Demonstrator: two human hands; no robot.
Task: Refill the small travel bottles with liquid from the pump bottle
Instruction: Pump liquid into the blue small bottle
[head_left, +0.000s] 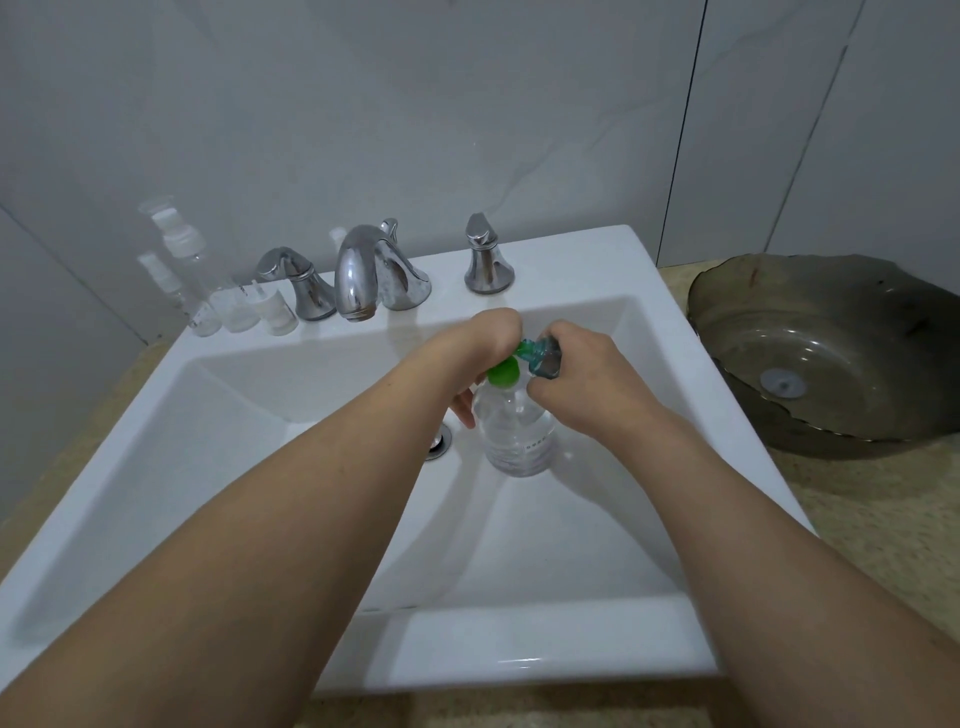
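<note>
The right hand (576, 379) pinches a small translucent teal travel bottle (545, 356), tilted with its mouth toward nine o'clock and meeting the green nozzle (505, 373) of the clear plastic pump bottle (514, 431). The left hand (488, 338), at ten o'clock from that bottle, curls over the pump top. The pump bottle stands upright in the white ceramic sink (260, 415); spare clear bottles (239, 306) wait at ten o'clock.
</note>
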